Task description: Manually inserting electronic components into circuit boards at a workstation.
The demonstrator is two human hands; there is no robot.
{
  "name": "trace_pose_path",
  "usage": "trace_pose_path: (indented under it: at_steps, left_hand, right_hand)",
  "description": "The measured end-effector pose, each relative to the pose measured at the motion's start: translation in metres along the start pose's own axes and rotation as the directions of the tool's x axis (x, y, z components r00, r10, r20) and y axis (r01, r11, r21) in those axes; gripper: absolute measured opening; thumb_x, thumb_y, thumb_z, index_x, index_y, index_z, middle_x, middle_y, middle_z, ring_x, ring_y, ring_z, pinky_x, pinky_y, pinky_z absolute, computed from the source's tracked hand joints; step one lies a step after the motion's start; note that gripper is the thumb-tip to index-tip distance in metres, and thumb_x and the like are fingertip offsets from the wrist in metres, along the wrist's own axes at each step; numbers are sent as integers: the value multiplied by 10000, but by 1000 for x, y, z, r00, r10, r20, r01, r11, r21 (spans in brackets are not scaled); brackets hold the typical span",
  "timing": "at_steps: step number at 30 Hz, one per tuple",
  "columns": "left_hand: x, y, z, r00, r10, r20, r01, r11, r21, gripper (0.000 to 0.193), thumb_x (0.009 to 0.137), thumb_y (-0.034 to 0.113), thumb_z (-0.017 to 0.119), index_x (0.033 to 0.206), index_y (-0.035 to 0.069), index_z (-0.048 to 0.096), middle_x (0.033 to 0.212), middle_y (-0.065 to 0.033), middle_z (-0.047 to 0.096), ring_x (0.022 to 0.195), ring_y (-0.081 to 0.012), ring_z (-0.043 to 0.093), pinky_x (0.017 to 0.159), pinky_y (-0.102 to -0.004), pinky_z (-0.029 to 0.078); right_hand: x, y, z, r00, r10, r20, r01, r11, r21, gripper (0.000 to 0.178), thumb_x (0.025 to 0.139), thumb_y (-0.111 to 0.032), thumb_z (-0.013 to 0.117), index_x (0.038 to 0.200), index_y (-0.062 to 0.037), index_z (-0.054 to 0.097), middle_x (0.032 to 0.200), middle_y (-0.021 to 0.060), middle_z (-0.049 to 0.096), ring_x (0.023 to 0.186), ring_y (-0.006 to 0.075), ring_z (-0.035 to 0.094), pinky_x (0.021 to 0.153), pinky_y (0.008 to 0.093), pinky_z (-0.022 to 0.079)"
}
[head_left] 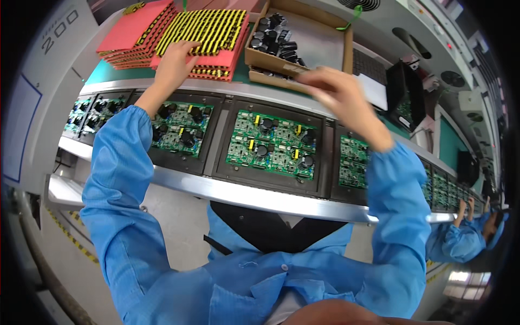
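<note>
My left hand (176, 62) rests at the near left edge of a block of yellow-and-black striped components (208, 30), standing in rows on pink foam sheets (236, 54). Its thumb and forefinger are apart; the other fingertips are hidden. Smeared by motion, my right hand (341, 95) hangs near the front edge of a cardboard box (349, 54). Whether it holds anything cannot be made out. Black cylindrical capacitors (273, 40) lie heaped in the box's left part. Before me a black carrier frame (219, 162) bears green circuit boards (271, 143) with black round and yellow parts.
More carriers with green boards (184, 130) line the conveyor to both sides, behind a metal rail (244, 196). Another pink foam stack (130, 32) stands at far left. A black bin (409, 95) sits right of the box. A co-worker in blue (460, 241) works at far right.
</note>
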State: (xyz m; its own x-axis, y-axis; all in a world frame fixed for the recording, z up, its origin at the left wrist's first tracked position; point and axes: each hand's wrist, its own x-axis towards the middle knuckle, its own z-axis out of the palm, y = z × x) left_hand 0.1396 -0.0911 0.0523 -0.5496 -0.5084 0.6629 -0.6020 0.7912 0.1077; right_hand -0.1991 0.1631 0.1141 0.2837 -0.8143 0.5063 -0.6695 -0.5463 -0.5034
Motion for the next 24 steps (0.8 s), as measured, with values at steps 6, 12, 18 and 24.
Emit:
trace_pose_path:
  at_steps: [6,12,18,24]
  left_hand:
    - [22,-26,48,999,41,22,-42,999,34,325,887,185,730,1193,78,700,1138,-159,661,1081,-373,625,932,-450,521]
    - [16,-49,57,1000,-12,4,11,987,159,324,936,247,700,1226,103,701,1201,-122,675,1139,-338,635,948,-423,527]
    - [22,-68,77,999,54,5,-54,984,167,312,1007,222,653,1282,76,656,1237,-103,645,1137,-325,627,919,-405,525]
    - [39,-39,80,996,59,60,-65,993,95,343,995,206,675,1331,140,661,1249,-76,654,1145,-288,632,945,-383,519]
  right_hand:
    - [157,12,133,995,99,25,-83,928,-364,385,896,-282,724,1219,-75,697,1153,182,707,1100,362,681,874,482,580]
    - [202,68,209,983,79,-166,-158,824,-544,219,858,-130,657,985,7,771,1161,215,654,1010,361,710,835,458,601]
    - [206,96,224,959,-47,-279,-121,822,-556,192,829,-127,675,939,-10,779,1024,176,652,934,356,697,802,453,582]
    - [188,105,182,953,72,-294,-170,932,-320,217,783,-110,777,943,34,744,1057,193,611,979,398,653,838,476,558]
